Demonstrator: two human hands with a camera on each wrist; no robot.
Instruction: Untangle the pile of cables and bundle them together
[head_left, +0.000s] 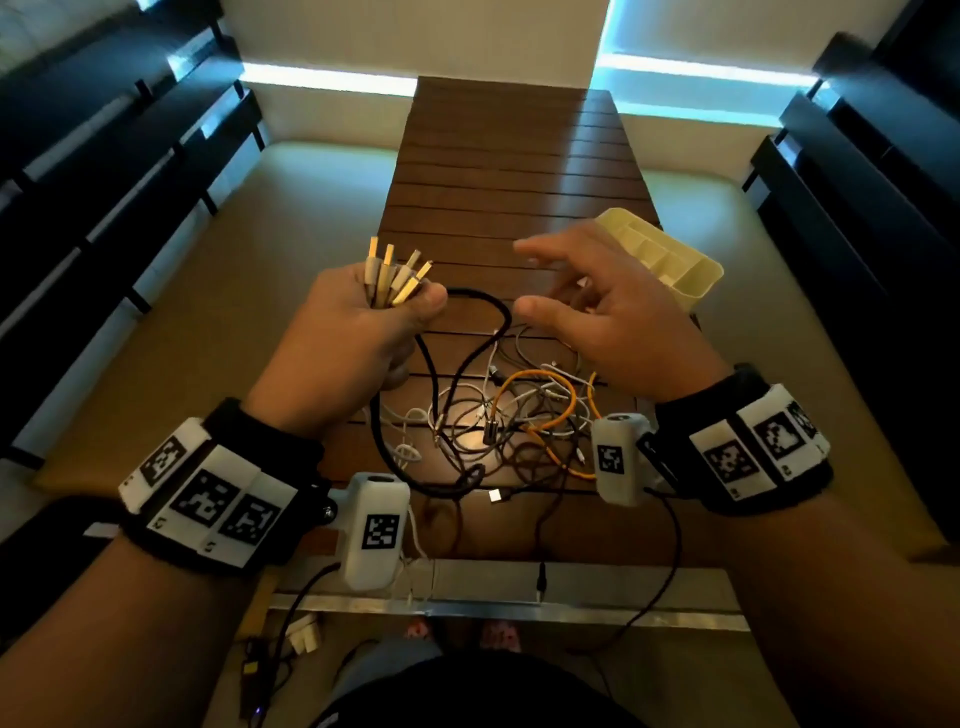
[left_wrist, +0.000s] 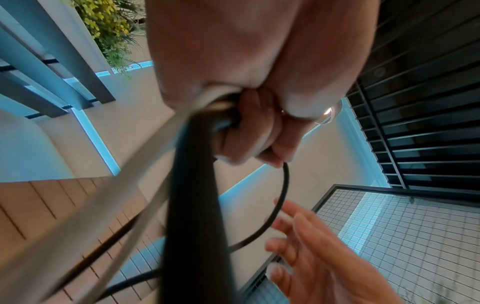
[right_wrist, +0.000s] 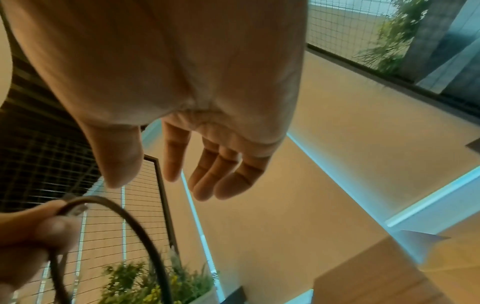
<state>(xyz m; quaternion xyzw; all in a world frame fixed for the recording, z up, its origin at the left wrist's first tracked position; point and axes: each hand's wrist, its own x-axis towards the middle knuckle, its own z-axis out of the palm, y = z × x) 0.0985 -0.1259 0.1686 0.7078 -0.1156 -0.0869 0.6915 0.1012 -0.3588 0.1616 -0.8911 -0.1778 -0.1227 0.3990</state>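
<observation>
Black cable (head_left: 480, 332) loops from my left hand (head_left: 358, 332), fisted round the cable ends (head_left: 397, 275); my empty right hand (head_left: 597, 317), fingers spread, should trace it gently free of the tangle (head_left: 519, 415).

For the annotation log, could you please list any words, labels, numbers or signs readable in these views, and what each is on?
No readable words, brands or numbers in any view.
Left wristband: black-and-white square code markers, no letters.
Right wristband: the same kind of markers; tiny marks at their edges are too small to read.
Wrist cameras: one code marker each.
Plugs, organizer: no print visible.

Two hands (head_left: 358, 332); five plugs (head_left: 397, 275); one organizer tray (head_left: 691, 270); one table (head_left: 509, 171).
</observation>
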